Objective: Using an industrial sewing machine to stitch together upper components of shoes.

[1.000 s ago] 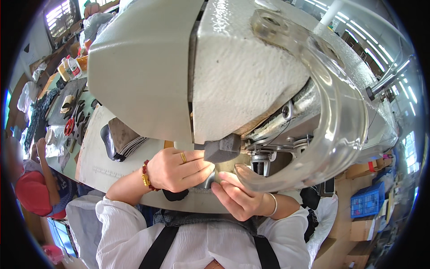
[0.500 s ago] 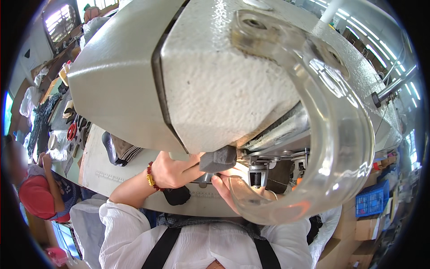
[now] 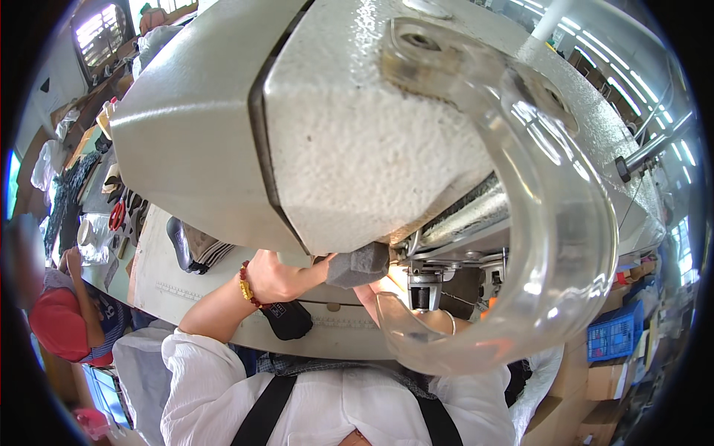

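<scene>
A large white sewing machine head (image 3: 357, 149) fills the middle of view. My left hand (image 3: 281, 281), with a red and gold bead bracelet, is closed at its lower edge, fingertips meeting a dark grey faceted piece (image 3: 358, 266). I cannot tell what that piece is made of. Below the left wrist a black flat piece (image 3: 288, 320) with pale print shows over the table. My right hand (image 3: 366, 300) comes in from the right, under the grey piece; its fingers are mostly hidden. A clear curved guard (image 3: 554, 223) covers the right wrist. The presser area (image 3: 422, 290) is lit nearby.
On the white table (image 3: 175, 275) lie striped and dark fabric pieces (image 3: 199, 245). Red-handled scissors (image 3: 117, 215) rest on a cluttered bench to the left. A person in a red cap (image 3: 59, 323) sits there. A blue crate (image 3: 616, 331) stands on cartons at the right.
My left hand has drawn slightly left with its fingers more bent. The black piece below it shows more of its printed face. The right-hand fingers have shifted upward behind the grey piece.
</scene>
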Tool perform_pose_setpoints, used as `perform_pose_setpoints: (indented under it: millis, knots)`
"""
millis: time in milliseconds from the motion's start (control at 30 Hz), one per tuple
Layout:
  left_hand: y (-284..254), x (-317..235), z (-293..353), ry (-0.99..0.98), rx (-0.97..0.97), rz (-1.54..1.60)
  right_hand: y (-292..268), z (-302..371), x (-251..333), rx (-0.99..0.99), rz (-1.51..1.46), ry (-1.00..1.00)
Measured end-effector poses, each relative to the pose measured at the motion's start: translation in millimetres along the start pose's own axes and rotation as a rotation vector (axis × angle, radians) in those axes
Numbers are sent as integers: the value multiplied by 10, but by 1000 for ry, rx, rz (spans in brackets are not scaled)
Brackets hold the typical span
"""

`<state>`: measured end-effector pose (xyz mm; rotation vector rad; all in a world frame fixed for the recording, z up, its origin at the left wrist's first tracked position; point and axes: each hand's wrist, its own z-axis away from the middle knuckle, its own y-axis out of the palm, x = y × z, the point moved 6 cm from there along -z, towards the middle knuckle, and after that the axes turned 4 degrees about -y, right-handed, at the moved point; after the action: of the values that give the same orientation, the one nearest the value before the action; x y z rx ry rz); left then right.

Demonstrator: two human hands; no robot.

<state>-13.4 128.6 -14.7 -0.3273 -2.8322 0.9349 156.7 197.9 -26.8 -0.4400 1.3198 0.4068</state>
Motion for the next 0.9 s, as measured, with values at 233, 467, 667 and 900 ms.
perform_pose_setpoints:
  millis: [233, 467, 667, 900]
  knots:
    - [-222, -103, -232, 149, -129, 57, 121, -54, 218, 20, 154, 33]
    - [-324, -90, -387, 150, -158, 165, 93, 169, -245, -252, -773, 577]
    - [-324, -83, -372, 201, -188, 216, 102, 196, -484, -558, -1117, 959]
    - [-348, -194, -389, 193, -170, 158, 47, 222, -530, -547, -1168, 901]
